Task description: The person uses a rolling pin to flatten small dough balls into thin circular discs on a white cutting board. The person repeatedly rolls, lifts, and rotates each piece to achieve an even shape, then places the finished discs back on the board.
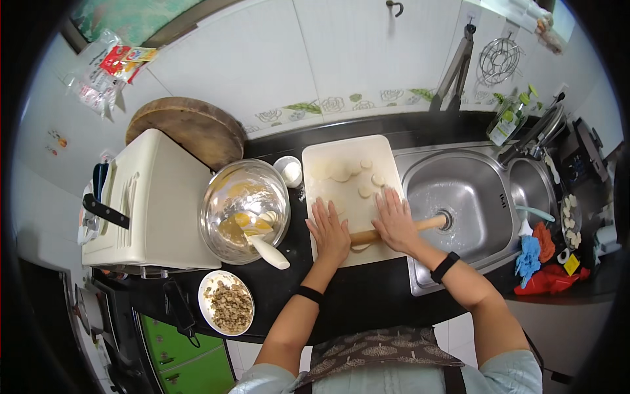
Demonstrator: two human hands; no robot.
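My left hand (pixel 329 231) lies flat with its palm over the left end of a wooden rolling pin (pixel 365 238). The palm of my right hand (pixel 395 222) presses on the same pin farther right, its fingers stretched forward. Beneath both is a cream cutting board (pixel 322 150). A flattened dough round (pixel 362 246) shows partly under the pin; the rest is hidden. Ahead of my fingers are several small dough discs (pixel 364 191) and some overlapping flat dough rounds (pixel 340 170). The pin's right handle (pixel 431 222) reaches past the board over the sink.
Left of the board stand a metal bowl (pixel 244 170) with a white-handled scraper (pixel 268 252), a small cup of white powder (pixel 289 172) and a dish of chopped filling (pixel 229 304). A cream knife block-like box (pixel 167 207) holds a black-handled knife (pixel 106 211). The steel sink (pixel 457 182) adjoins the board.
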